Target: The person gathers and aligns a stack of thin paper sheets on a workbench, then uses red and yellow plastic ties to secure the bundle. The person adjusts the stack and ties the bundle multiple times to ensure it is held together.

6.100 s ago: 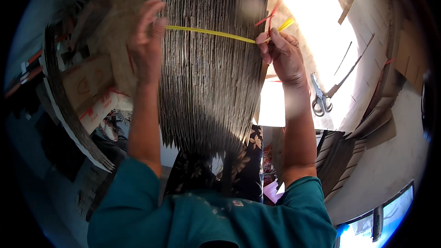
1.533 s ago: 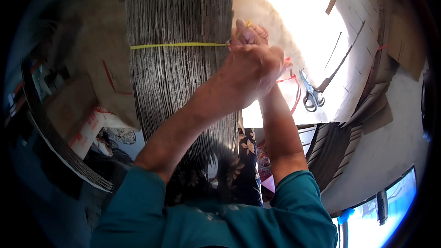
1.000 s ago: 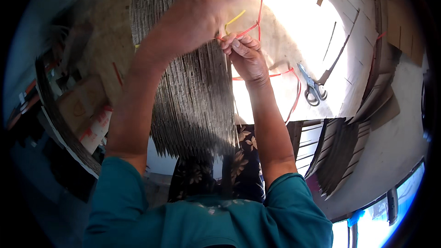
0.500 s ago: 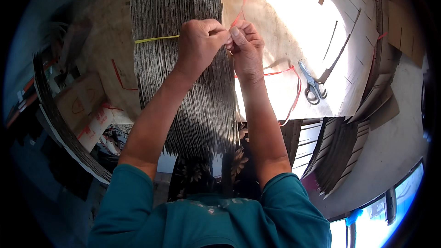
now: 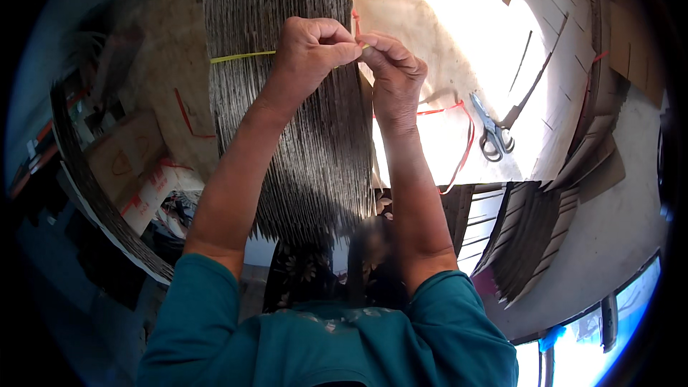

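Observation:
A long stack of thin grey cardboard sheets (image 5: 287, 165), edges up, lies in front of me. A narrow yellow strap (image 5: 244, 56) crosses it from the left edge and runs under my left hand (image 5: 304, 54), which is closed with thumb and forefinger pinched. My right hand (image 5: 398, 75) pinches at the stack's right edge, fingertips against those of the left. A short bit of yellow shows between the fingertips. A red plastic ribbon (image 5: 356, 21) rises from the same spot. Exactly how ribbon and strap meet is hidden by my fingers.
Grey-handled scissors (image 5: 491, 129) lie on the table to the right, beside a loop of red ribbon (image 5: 469, 143). Another red strip (image 5: 185, 115) lies left of the stack. Slotted cardboard pieces (image 5: 527, 244) stand at the lower right; a cardboard box (image 5: 125, 154) is at the left.
My right hand has shifted slightly right and down. The red ribbon, stretched up and away before, is now short and close to the fingers. A bit of yellow now shows between the fingertips.

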The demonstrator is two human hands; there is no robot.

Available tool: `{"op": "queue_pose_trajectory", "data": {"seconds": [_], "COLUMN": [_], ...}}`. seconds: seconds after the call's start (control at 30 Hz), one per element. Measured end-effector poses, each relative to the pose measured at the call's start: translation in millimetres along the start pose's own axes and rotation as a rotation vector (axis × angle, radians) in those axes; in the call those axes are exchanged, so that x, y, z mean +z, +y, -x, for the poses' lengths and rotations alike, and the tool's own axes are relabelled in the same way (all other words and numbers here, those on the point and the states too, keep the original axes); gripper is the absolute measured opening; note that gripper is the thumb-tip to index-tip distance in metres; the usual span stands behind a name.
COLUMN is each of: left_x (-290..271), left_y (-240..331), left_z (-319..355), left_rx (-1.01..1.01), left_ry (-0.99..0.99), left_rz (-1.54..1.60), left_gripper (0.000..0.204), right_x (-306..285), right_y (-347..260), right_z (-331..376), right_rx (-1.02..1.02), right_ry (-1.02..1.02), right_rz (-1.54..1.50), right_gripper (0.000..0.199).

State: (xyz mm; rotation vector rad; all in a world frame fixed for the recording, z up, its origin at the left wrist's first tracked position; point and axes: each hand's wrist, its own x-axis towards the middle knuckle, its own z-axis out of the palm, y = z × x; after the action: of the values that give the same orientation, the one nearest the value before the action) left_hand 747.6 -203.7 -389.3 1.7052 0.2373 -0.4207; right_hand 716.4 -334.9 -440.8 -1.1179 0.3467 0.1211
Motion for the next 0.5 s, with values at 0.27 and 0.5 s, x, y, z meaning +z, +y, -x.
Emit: {"op": "queue_pose_trajectory", "data": {"seconds": [0.27,0.5], "left_x": [-0.6,-2.8], "left_y": [-5.5,-11.5], "left_z": [0.1,-4.5], "left_rx": [0.041,0.007], "left_ry": [0.007,-0.015], "left_rz": [0.069,-0.017], "left_gripper": [0.009,0.009], "right_x": [-19.3,-23.1], "right_y": [-32.4,-37.6], "right_z": [-25.6,-43.8], "right_rx": [0.400,0.135], "right_ry": [-0.453,-0.582], "right_rz": [0.172,0.507], "right_gripper": [0.020,0.010]}}
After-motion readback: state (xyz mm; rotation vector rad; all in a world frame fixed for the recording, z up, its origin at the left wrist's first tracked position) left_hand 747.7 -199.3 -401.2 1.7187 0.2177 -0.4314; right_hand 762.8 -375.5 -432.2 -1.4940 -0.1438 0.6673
